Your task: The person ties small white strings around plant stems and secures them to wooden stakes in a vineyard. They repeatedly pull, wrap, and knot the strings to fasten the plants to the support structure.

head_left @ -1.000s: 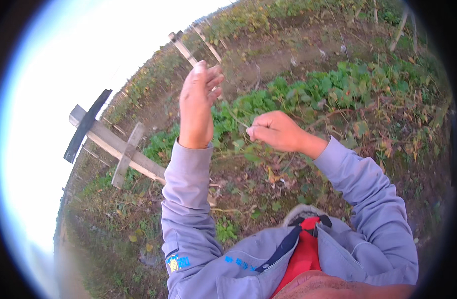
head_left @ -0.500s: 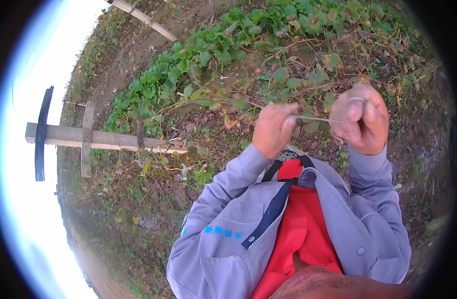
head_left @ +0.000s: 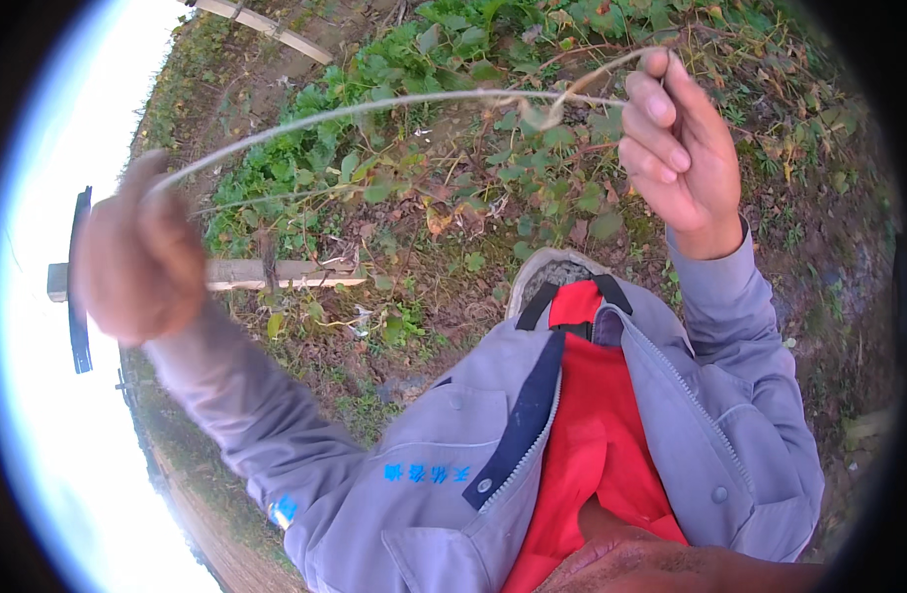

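Note:
A thin pale cord point(head_left: 374, 104) arcs across the upper part of the view between my two hands. At its left end my left hand point(head_left: 142, 262) is closed around it, smeared by motion, far out at the left. High on the right, my right hand point(head_left: 681, 148) pinches the cord near the fingertips, its other fingers curled. A loose twisted bit of the cord hangs just left of the right fingers. Beneath it, a second thin strand runs from beside the left hand toward the vines.
Leafy green vines point(head_left: 453, 59) and dry leaves cover the ground ahead. A wooden post point(head_left: 286, 272) with a dark crosspiece point(head_left: 82, 326) stands on the left, partly behind my left hand. Another wooden beam point(head_left: 266, 28) is at the upper left.
My left hand has swept far to the left, drawing the cord into a long arc. My right hand has moved slightly up and left, its fingers now higher.

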A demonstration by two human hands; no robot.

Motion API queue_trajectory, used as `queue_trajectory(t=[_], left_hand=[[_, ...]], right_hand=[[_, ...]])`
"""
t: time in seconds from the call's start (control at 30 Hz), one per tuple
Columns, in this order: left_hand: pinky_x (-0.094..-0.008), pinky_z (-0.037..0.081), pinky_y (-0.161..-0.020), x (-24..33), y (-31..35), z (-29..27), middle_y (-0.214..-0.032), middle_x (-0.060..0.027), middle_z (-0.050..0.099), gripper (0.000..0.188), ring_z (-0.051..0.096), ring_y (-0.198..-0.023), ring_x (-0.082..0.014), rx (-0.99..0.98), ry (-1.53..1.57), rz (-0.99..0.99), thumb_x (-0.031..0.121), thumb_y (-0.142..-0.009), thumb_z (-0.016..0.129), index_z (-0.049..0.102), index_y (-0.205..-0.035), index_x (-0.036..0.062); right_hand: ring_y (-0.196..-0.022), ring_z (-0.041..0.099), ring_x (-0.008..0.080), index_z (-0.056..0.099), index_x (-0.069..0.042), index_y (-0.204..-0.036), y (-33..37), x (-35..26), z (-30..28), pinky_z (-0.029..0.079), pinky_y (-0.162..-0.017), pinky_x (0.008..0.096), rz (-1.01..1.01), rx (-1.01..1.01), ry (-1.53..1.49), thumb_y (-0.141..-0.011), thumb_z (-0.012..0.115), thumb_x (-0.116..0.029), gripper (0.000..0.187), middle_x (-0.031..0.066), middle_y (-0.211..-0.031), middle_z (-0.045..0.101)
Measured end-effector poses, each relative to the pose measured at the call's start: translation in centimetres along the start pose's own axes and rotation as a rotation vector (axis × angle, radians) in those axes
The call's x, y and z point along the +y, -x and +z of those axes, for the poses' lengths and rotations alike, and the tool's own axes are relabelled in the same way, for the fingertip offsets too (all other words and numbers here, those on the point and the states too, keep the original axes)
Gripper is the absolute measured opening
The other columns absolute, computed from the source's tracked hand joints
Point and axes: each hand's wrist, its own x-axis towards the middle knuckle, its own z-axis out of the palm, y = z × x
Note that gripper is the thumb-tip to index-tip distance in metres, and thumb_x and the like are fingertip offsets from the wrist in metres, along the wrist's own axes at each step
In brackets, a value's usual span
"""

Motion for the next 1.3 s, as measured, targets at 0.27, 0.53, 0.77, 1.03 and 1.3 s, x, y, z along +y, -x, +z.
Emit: queue_trajectory(t=[0.27, 0.53, 0.77, 1.03, 1.3], left_hand=[[-0.0319, 0.058, -0.062, 4.5, 4.9, -3.3, -0.086, -0.0115, 0.077, 0.019, 0.074, -0.073, -0.0229, -0.177, 0.521, -0.486, 0.015, -0.098, 0.067, 0.076, -0.094, -0.0016], [-0.0419, 0.054, -0.059, 24.6, 12.8, 2.4, -0.076, -0.0158, 0.07, 0.015, 0.069, -0.068, -0.0341, -0.95, 1.21, -1.017, 0.017, -0.089, 0.075, 0.074, -0.082, 0.0031], [-0.0477, 0.044, -0.11, 33.1, 6.1, 6.3, -0.146, -0.0255, 0.051, 0.066, 0.051, -0.133, -0.0426, -0.6, 0.877, -1.115, 0.029, -0.086, 0.075, 0.054, -0.142, 0.0016], [-0.0352, 0.048, -0.1, 42.6, -7.4, 13.3, -0.131, -0.0157, 0.055, 0.079, 0.058, -0.115, -0.0209, -0.422, 1.946, -1.922, 0.044, -0.103, 0.056, 0.026, -0.158, -0.0052], [-0.0299, 0.051, -0.091, 45.8, -8.5, 12.8, -0.11, -0.0081, 0.073, 0.031, 0.065, -0.102, -0.013, -0.279, 1.543, -1.961, 0.021, -0.108, 0.056, 0.069, -0.121, -0.0032]], right_hand=[[-0.057, 0.041, 0.0093, 0.056, -0.001, -0.115, -1.5, -2.1, -0.4, 0.038, -0.05, 0.0252, -0.102, -0.082, -0.055, -0.114, 0.039, -0.021, 0.026, 0.0022, -0.081, 0.048], [-0.053, 0.042, 0.0038, 0.062, -0.008, -0.112, 2.7, -2.5, -9.3, 0.037, -0.048, 0.0207, -0.157, 0.508, 0.216, -0.108, 0.057, -0.026, 0.018, -0.0029, -0.076, 0.056], [-0.051, 0.045, 0.0057, 0.06, -0.005, -0.111, 2.6, 0.2, -11.2, 0.038, -0.046, 0.0225, 0.329, 0.413, 0.429, -0.108, 0.054, -0.028, 0.024, -0.0005, -0.072, 0.055], [-0.052, 0.048, 0.0043, 0.06, -0.002, -0.118, 4.1, -4.2, -13.7, 0.039, -0.048, 0.0208, 0.627, 0.096, 0.67, -0.11, 0.05, -0.029, 0.029, 0.0012, -0.078, 0.064], [-0.05, 0.049, 0.0052, 0.061, 0.0, -0.116, 3.5, -6.8, -16.1, 0.04, -0.045, 0.0209, 0.662, 0.201, 0.549, -0.108, 0.056, -0.028, 0.029, 0.0085, -0.089, 0.071]])
